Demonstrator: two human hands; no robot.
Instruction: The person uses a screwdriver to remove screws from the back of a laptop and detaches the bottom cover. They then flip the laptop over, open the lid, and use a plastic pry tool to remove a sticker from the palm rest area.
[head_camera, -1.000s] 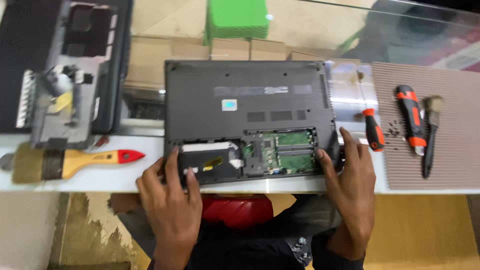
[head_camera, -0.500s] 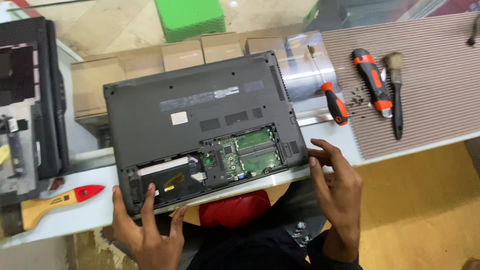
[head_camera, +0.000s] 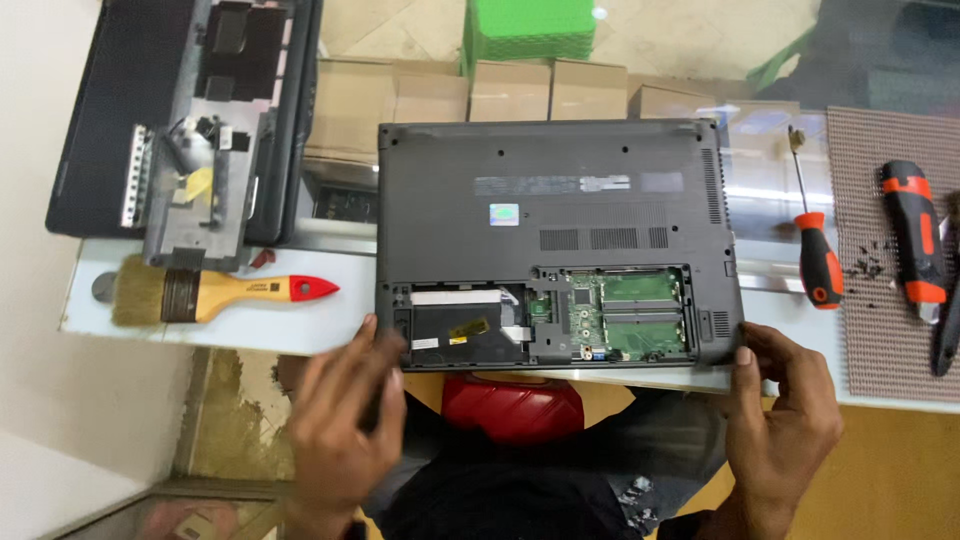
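On the white table (head_camera: 230, 330), at its near edge, a dark grey laptop (head_camera: 550, 215) lies upside down, its long axis running left to right and square to that edge. Its open service bay, with 1 green circuit board (head_camera: 625, 315), faces the person. Half a second earlier the laptop sat skewed, right end turned away; now it is straight.

At the laptop's near-right corner the right hand (head_camera: 785, 425) touches the casing with its thumb, fingers loosely curled and gripping nothing. At the near-left corner the left hand (head_camera: 340, 420) is blurred, fingers spread, tips at the laptop's edge; whether they grip cannot be told.

Left of the laptop lies a paintbrush (head_camera: 215, 292) with a red-tipped handle, and beyond it a dismantled laptop shell (head_camera: 185, 115). Right of the laptop rest 2 orange-and-black screwdrivers (head_camera: 818, 265), the farther on a ribbed mat (head_camera: 880, 330).
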